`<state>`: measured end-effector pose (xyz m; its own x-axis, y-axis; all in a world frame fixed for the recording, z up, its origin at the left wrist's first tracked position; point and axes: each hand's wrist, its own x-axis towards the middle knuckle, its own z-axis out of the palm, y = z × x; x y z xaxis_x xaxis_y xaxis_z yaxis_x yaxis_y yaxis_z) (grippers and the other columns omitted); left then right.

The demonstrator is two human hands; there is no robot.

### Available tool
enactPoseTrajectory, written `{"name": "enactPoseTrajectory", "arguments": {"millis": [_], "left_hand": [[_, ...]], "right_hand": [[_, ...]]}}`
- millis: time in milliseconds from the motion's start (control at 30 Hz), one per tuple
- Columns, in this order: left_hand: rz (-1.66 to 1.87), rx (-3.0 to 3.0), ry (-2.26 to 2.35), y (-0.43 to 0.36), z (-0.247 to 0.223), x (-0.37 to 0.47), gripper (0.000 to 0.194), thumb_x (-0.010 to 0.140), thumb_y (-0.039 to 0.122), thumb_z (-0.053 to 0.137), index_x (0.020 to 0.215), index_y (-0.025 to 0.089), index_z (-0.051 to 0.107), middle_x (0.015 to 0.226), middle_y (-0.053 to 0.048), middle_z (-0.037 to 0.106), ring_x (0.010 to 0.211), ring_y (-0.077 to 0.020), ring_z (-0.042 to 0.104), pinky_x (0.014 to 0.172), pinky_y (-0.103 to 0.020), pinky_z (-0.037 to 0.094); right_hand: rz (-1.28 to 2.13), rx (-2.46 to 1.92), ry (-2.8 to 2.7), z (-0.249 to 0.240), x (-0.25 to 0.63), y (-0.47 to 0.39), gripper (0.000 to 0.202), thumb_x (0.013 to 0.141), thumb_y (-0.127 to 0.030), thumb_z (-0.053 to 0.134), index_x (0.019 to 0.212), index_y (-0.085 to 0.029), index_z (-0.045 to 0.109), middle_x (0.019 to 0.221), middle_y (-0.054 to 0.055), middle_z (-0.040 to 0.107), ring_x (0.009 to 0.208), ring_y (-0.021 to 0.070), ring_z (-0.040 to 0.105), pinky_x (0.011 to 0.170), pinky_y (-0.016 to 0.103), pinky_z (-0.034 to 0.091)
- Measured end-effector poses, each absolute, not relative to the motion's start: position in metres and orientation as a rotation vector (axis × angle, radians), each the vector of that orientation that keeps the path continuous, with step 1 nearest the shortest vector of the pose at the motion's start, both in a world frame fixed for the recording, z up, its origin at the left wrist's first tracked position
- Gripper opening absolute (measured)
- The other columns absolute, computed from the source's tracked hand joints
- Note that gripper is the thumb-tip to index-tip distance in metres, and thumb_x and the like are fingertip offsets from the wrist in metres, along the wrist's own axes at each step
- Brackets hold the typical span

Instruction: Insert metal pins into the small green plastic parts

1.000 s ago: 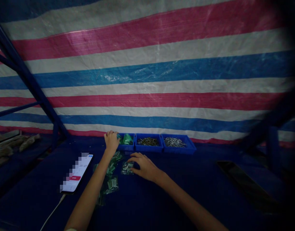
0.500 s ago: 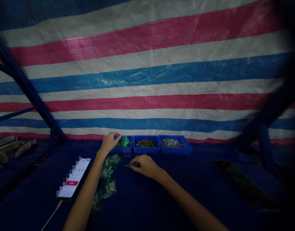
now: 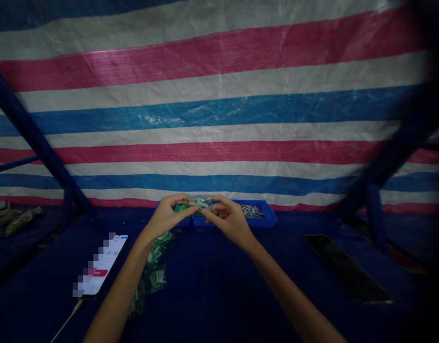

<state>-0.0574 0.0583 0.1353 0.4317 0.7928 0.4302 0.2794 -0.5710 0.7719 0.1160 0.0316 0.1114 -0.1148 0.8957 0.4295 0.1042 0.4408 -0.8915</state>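
A small clear plastic bag (image 3: 199,203) with a greenish tint is stretched between my two hands, held up in front of a row of blue bins. Thumb and fingers of my left hand (image 3: 164,218) pinch its left side. On its right side, my right hand (image 3: 234,223) grips it the same way. What is inside the bag is too blurred to name. Behind my hands, the left bin shows bright green plastic (image 3: 179,208); the middle bin is mostly hidden. Silver nail-like pieces (image 3: 253,211) fill the right bin (image 3: 271,218).
Several filled green-tinted packets (image 3: 158,278) lie in a line beside my left forearm. A lit phone (image 3: 107,267) with a cable rests at left, a dark phone (image 3: 348,269) at right. Blue metal struts (image 3: 44,143) flank a striped tarpaulin (image 3: 219,112) behind the table.
My left hand has left the left bin and moved right. My right hand has risen from the table to meet it, and both now hold the bag. The view has shifted slightly.
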Motion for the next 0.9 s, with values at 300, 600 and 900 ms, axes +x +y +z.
{"name": "enactPoseTrajectory", "arguments": {"millis": [300, 600, 900], "left_hand": [[1.163, 2.324, 0.775, 0.055, 0.140, -0.060, 0.019, 0.074, 0.021, 0.059, 0.090, 0.025, 0.067, 0.103, -0.005, 0.060, 0.096, -0.0168, 0.055, 0.088, -0.035, 0.041], [1.009, 2.178, 1.242, 0.108, 0.105, -0.084, 0.021, 0.076, 0.034, 0.055, 0.082, 0.016, 0.064, 0.079, -0.003, 0.066, 0.073, -0.0145, 0.058, 0.068, -0.026, 0.043], [0.765, 2.208, 1.793, 0.141, 0.046, -0.089, 0.017, 0.076, 0.027, 0.054, 0.087, 0.016, 0.062, 0.085, -0.007, 0.066, 0.080, -0.0198, 0.060, 0.068, -0.027, 0.042]], "right_hand": [[0.605, -0.878, -1.755, 0.118, 0.131, 0.030, 0.009, 0.076, -0.021, 0.054, 0.070, -0.018, 0.060, 0.110, 0.005, 0.059, 0.071, 0.0120, 0.062, 0.049, 0.020, 0.046], [0.634, -1.033, -1.498, 0.112, 0.128, 0.036, 0.030, 0.080, -0.035, 0.051, 0.106, -0.018, 0.051, 0.072, 0.003, 0.067, 0.042, 0.0097, 0.057, 0.042, 0.022, 0.045], [0.596, -0.992, -1.424, 0.115, 0.125, 0.031, 0.022, 0.081, -0.034, 0.050, 0.095, -0.017, 0.054, 0.061, 0.000, 0.063, 0.039, 0.0088, 0.054, 0.040, 0.022, 0.044]]}}
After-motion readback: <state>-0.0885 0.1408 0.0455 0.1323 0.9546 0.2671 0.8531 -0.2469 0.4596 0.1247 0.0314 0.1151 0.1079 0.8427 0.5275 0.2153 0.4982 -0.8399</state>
